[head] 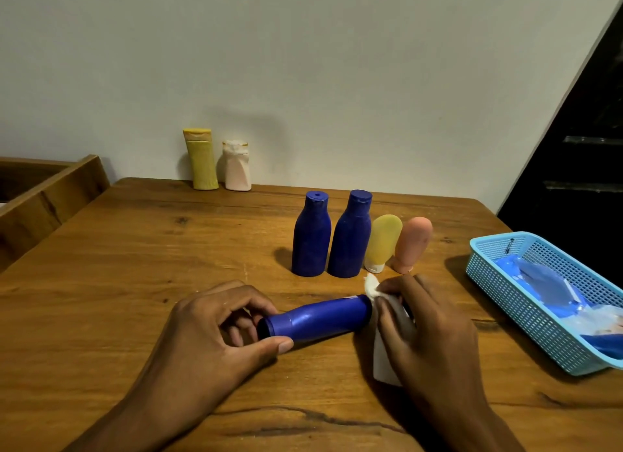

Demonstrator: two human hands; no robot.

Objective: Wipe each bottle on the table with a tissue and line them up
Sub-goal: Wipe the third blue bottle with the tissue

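Wooden table (135, 266): three blue bottles; left hand (215, 330) grips one (320, 318), right hand (428, 330) pinches tissue (384, 360)

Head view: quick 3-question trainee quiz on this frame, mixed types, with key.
1. True or false: the blue bottle in the hands lies sideways.
2. Which hand presses the tissue against that bottle's base? A) left hand B) right hand
3. How many bottles stand in the row behind the hands?

Key: 1 true; 2 B; 3 four: two blue, one yellow, one pink.
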